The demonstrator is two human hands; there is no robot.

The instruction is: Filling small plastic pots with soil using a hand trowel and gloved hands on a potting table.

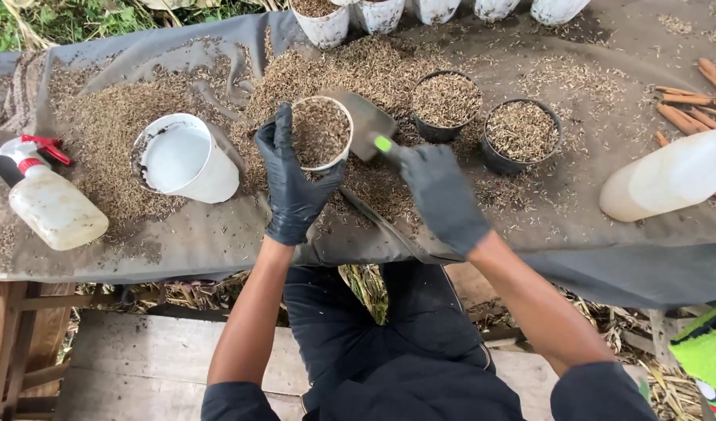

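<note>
My left hand (292, 183), in a black glove, grips a white pot (320, 132) filled to the rim with brown rice husks. My right hand (442, 195), also gloved, holds a small trowel (366, 121) by its green-tipped handle, the metal blade resting at the pot's right rim. Both hover over a grey sheet (202, 234) strewn with loose husks (108, 125).
An empty white pot (188, 158) lies tilted to the left. Two black pots (446, 103) (522, 134) full of husks stand to the right. A spray bottle (50, 199) lies far left, another bottle (670, 175) far right. More white pots (320, 19) line the back; brown sticks (697, 105) lie right.
</note>
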